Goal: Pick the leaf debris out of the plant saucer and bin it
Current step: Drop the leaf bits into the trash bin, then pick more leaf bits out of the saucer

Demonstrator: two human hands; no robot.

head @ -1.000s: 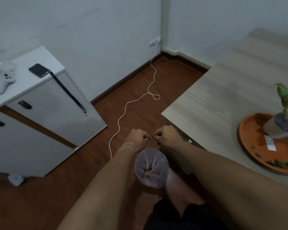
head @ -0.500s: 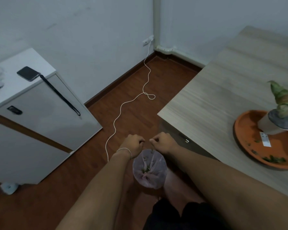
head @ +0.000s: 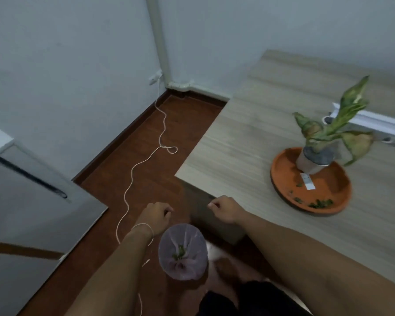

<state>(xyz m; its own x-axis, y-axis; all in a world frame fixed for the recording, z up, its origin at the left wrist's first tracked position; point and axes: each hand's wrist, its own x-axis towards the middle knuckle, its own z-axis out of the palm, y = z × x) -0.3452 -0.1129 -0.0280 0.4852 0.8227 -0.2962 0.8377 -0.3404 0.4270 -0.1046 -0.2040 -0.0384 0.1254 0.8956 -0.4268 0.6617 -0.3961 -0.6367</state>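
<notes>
An orange plant saucer (head: 283, 179) sits on the wooden table at the right, holding a white pot with a green-and-yellow plant (head: 315, 156). Small green leaf bits (head: 320, 203) lie along the saucer's near rim. On the floor below me stands a small bin lined with a pale bag (head: 183, 252), with green leaf debris inside. My left hand (head: 156, 216) and my right hand (head: 225, 207) hover above the bin's far side, apart from each other, fingers curled in, with nothing visible in them.
A white cable (head: 146, 160) snakes across the dark wooden floor from a wall socket. A grey-white cabinet (head: 32, 201) stands at the left. The table (head: 249, 144) edge runs close to my right hand. A white box lies behind the plant.
My hands were pinched together over the bin; they have since drawn apart. Leaf bits now lie in the bag. The view has swung right, showing more of the table.
</notes>
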